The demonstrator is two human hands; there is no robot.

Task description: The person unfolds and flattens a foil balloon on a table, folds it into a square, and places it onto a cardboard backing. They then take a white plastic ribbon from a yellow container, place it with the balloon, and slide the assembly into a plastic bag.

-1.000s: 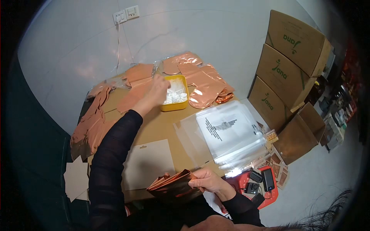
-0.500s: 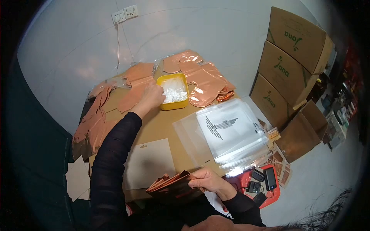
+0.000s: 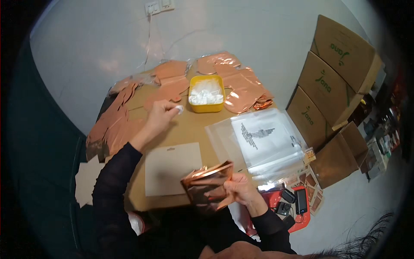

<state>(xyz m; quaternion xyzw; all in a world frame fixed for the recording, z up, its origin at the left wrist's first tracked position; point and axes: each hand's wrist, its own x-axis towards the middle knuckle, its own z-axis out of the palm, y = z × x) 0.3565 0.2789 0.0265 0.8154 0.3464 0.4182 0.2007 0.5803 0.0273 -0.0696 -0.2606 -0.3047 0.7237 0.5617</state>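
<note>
1. L hand (image 3: 158, 118): fingertips pinched on 1 small white item (image 3: 180, 109), above brown tabletop (image 3: 187, 129), just L of yellow bin.
2. Yellow bin (image 3: 207, 108): upright on tabletop; contains white pcs (image 3: 207, 97).
3. R hand (image 3: 242, 188): thumb & fingers closed on 1 edge of folded copper-coloured foil bundle (image 3: 209, 187), held at tabletop's near edge.
4. White card (image 3: 170, 168): flat, 1 hang slot at far edge; bundle overlaps its corner in view.
5. Printed clear bags (image 3: 261, 140): stacked R of card.
6. Flat copper-coloured foil shapes (image 3: 243, 82): along far & L sides.
</note>
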